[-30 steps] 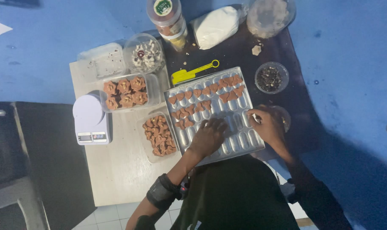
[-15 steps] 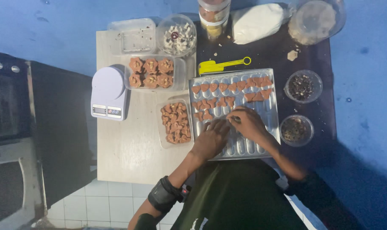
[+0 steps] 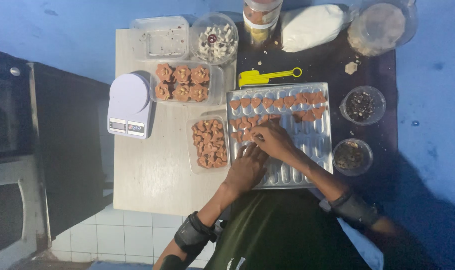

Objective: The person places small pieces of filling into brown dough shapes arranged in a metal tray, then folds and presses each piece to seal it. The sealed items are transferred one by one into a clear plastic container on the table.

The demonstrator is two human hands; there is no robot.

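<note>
– well, look at the right hand (image 3: 273, 140): fingers curled down over the heart-shaped pieces (image 3: 242, 127) in the metal mould tray (image 3: 320, 150), pinching at one, though whether it has it gripped i cannot tell from here.

– and the left hand (image 3: 247, 167)?

– lying flat and spread on the tray's near edge at about seven o'clock from the right one, holding nothing, just pressing the tray. the hearts fill the top rows and the left part of the tray; the cavities toward the person look empty.

– what could go wrong?

– i'd say the wrist could brush the hearts already set and knock them out of their cavities. and if that left hand leans hard on the edge, the tray might tip or slide toward the small tub of brown pieces (image 3: 210, 144) just at nine o'clock.

– packages round about?

– at eleven o'clock a clear tub of star-shaped pieces (image 3: 182, 82), beyond it an empty clear box (image 3: 160, 37) and a round tub of white bits (image 3: 215, 39). at twelve a yellow scoop (image 3: 267, 76), then a jar with a coloured band label (image 3: 260, 15) and a white bag (image 3: 312, 26). at three, two small round bowls of dark bits (image 3: 360, 105). at nine, a white kitchen scale (image 3: 130, 104) with a small label strip on its front.
</note>
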